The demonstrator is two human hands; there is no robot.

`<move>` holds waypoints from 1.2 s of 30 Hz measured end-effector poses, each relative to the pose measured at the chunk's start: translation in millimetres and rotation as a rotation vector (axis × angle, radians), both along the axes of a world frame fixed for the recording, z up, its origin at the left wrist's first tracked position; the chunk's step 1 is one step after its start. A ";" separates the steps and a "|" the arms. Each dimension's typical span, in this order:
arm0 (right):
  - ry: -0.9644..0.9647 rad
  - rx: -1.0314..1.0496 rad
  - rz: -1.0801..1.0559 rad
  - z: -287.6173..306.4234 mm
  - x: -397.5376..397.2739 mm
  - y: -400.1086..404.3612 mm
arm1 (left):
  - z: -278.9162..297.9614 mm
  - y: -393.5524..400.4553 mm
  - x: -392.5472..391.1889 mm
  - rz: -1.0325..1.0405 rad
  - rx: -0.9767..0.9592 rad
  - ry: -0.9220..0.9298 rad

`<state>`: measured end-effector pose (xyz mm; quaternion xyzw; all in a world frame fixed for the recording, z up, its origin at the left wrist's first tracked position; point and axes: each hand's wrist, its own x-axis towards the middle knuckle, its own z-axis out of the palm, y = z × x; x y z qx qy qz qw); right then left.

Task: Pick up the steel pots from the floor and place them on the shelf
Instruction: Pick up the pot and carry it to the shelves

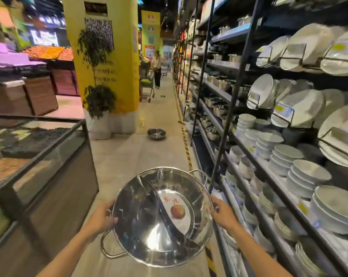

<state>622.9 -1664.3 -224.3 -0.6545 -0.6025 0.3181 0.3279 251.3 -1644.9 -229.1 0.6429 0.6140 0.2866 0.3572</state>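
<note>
Partly hidden, both hands grip the divided pot's rim.

Both forearms are extended forward and slightly inward from the lower edge of the view, bare to the elbow. The left hand is curled, thumb on top and pointing inward, fingers wrapped underneath out of sight. The right hand is held opposite at about the same height, fingers bent in a grasp, back of the hand turned up. The two hands are kept well apart.

A tiled aisle floor runs past a yellow pillar and glass counter.
</note>
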 end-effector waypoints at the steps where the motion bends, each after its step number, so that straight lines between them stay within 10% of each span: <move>1: -0.001 -0.009 0.010 -4.3 3.4 26.0 | -2.6 23.8 2.2 -0.004 -0.006 0.003; 36: 0.110 -0.166 -0.353 -71.0 147.7 924.0 | -7.2 996.1 163.2 -0.157 -0.240 0.011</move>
